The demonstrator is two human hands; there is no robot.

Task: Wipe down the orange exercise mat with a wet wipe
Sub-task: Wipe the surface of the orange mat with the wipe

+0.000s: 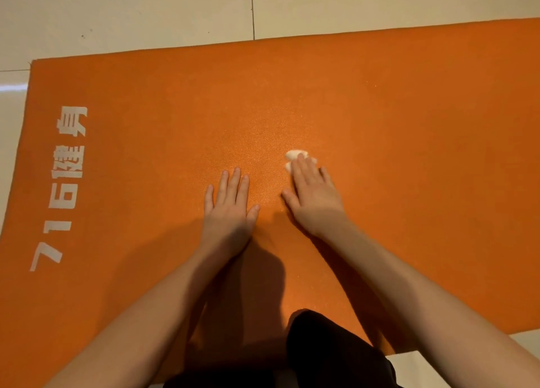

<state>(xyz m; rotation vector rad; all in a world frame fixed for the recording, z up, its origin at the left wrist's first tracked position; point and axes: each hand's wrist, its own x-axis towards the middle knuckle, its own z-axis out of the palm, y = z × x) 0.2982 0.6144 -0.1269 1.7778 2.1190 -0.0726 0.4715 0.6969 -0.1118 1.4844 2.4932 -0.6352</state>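
Observation:
The orange exercise mat lies flat on the floor and fills most of the view, with white printed characters along its left end. My right hand lies flat near the mat's middle, its straight fingers pressing a small crumpled white wet wipe onto the mat. Only the wipe's far edge shows past my fingertips. My left hand rests palm down on the mat just to the left, fingers spread, holding nothing.
Pale floor tiles border the mat at the back and left. My dark-clothed knee rests on the mat's near edge. A white tile shows at the lower right corner.

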